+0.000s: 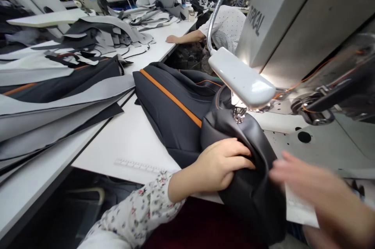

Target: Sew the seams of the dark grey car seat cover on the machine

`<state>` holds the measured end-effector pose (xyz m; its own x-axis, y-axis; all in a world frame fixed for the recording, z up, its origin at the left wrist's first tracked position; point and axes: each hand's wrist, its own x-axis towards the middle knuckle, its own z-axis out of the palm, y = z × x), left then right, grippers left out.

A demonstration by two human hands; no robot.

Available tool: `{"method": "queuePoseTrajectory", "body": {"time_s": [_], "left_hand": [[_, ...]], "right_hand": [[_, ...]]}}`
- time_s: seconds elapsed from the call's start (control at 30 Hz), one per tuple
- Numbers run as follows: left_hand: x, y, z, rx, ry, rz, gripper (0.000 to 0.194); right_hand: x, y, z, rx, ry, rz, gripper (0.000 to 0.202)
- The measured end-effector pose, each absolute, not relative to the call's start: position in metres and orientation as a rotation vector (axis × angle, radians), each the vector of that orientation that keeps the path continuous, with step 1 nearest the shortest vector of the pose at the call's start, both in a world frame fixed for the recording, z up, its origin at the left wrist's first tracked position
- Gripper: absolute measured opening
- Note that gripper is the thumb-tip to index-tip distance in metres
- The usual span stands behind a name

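Note:
A dark grey leather-like cover (172, 104) with an orange stripe lies bunched over the machine bed, its near end drooping off the table edge. Part of it sits under the presser foot (239, 115) of a sewing machine (281, 18); the needle itself is hard to make out. My left hand (218, 163) is closed on a fold of the cover just in front of the foot. At the cover's right edge is my right hand (307, 182), smeared by motion; whether it touches the material I cannot tell.
A white lamp (241, 77) on a bendable metal neck hangs over the foot. Stacked grey and black cut pieces (58, 100) cover the left table. A printed ruler (137, 165) marks the near tabletop. Beyond the machine a person in a dotted shirt (228, 26) leans over, one arm on the table.

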<state>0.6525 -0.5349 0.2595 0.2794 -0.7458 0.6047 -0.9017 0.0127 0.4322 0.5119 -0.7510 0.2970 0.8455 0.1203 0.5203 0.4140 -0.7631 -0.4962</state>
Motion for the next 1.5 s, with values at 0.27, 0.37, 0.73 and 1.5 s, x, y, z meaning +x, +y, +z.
{"method": "queuePoseTrajectory", "body": {"time_s": [0.27, 0.37, 0.73, 1.5], "left_hand": [[0.646, -0.543, 0.272, 1.825, -1.522, 0.749, 0.04], [0.637, -0.517, 0.295, 1.717, -1.511, 0.817, 0.038], [0.675, -0.49, 0.299, 1.749, -1.893, 0.974, 0.017], [0.683, -0.492, 0.316, 2.1, -1.921, 0.529, 0.035]], "right_hand": [[0.517, -0.708, 0.324, -2.902, -0.859, -0.666, 0.042], [0.512, -0.71, 0.32, -2.743, -0.839, -0.681, 0.039], [0.551, -0.739, 0.344, -2.257, -0.993, -0.308, 0.05], [0.606, -0.772, 0.307, -2.544, -1.238, -0.662, 0.022]]}}
